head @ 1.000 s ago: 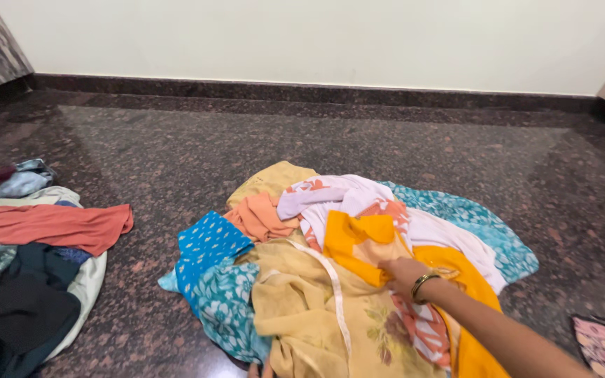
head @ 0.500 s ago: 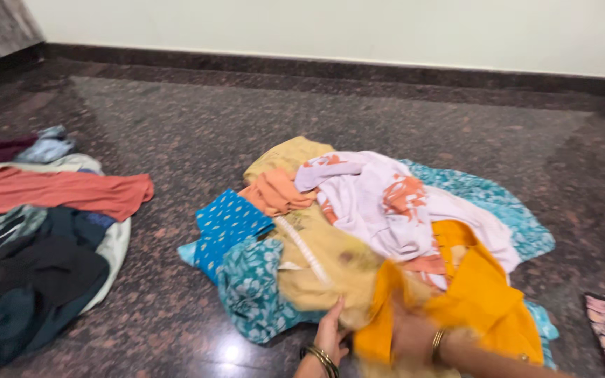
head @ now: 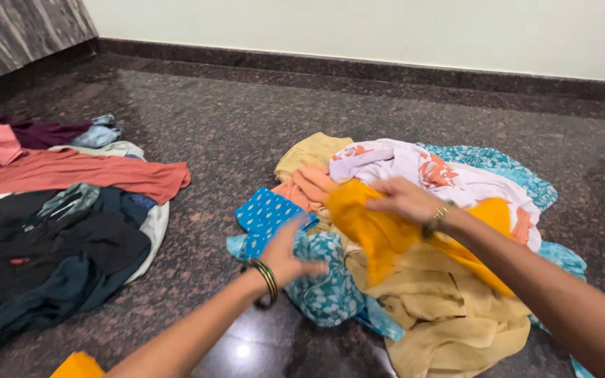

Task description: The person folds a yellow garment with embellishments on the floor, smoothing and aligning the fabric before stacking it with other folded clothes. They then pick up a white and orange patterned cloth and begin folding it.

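Here the right hand (head: pixel 404 199) grips a bright yellow garment (head: pixel 379 231), fingers closed on its bunched upper edge, lifting it above the heap of clothes (head: pixel 456 210) on the dark stone floor (head: pixel 246 119). The left hand (head: pixel 285 248), blurred, hovers with fingers loosely spread just over a teal printed cloth (head: pixel 323 287) beside the blue dotted piece (head: pixel 267 213). 1 more pile (head: pixel 57 224) lies well apart at left.

Two bare forearms, no sleeves in view. Left hand (head: pixel 285 250) with dark green and gold bangles stacked at the wrist. Right hand (head: pixel 404 199) with a single thin gold bangle at the wrist; no rings discernible on either.
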